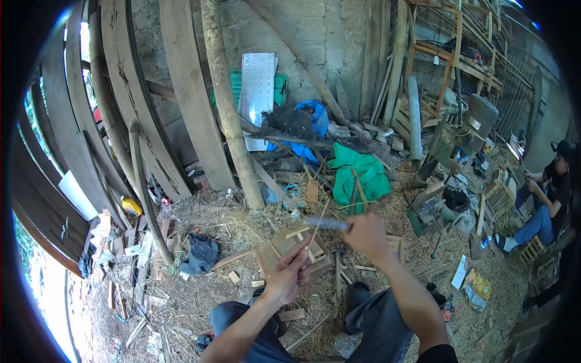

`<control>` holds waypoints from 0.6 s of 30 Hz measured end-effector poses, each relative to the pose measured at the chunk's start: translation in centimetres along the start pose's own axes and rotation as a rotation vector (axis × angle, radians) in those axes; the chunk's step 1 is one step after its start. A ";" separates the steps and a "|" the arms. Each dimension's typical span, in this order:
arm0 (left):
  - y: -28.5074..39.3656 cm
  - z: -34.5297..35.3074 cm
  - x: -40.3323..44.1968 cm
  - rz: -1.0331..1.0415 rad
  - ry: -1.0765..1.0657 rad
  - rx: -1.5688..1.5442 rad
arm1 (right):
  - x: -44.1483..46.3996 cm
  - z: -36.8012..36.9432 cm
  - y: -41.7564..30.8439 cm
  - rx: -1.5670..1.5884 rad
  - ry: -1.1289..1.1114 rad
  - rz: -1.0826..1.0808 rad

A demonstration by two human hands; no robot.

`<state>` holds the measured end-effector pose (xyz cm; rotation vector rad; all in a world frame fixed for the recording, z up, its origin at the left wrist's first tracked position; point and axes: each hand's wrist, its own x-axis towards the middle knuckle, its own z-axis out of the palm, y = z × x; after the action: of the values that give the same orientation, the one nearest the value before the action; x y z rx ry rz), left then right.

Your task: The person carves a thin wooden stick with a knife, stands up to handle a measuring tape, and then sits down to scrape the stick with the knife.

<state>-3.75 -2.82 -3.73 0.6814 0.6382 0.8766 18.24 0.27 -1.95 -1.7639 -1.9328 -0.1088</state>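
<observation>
Left hand (289,272): one, fingers pinched narrow on the lower part of a thin stick (322,210), which slants upward in front of the person.

Right hand (368,235): one, closed round the handle of a knife (327,223); the blade lies across the stick just above the left fingertips. Whether the edge bites cannot be told.

Handling note: a shallow blade angle, light even strokes directed away from the left fingers, and a firm pinch near the cut should suit so slender a piece; it would likely flex or snap under a heavy push.

Beneath the hands: wooden slatted piece (315,247), on the ground; hammer-like tool (338,275), upright, beside it.

Farther out: black plastic bag (201,254), left; green plastic sheet (370,186), ahead; yellow printed sack (477,290), right; seated co-worker (555,193), far right, apart from the work; bare pole (224,109), leaning ahead.
</observation>
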 end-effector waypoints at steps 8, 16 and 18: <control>0.2 0.4 -0.3 -0.002 -0.022 0.080 | 1.7 1.1 1.5 -0.128 0.032 0.096; 0.3 0.5 -0.3 -0.043 0.005 0.049 | 1.1 0.7 -1.1 -0.048 -0.118 0.099; 0.5 0.2 -0.2 -0.059 -0.054 -0.024 | 2.4 1.6 2.4 -0.159 -0.099 0.173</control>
<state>-3.90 -2.78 -3.23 0.6598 0.5961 0.8078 19.98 3.41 -3.04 -2.0689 -1.8736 -0.1184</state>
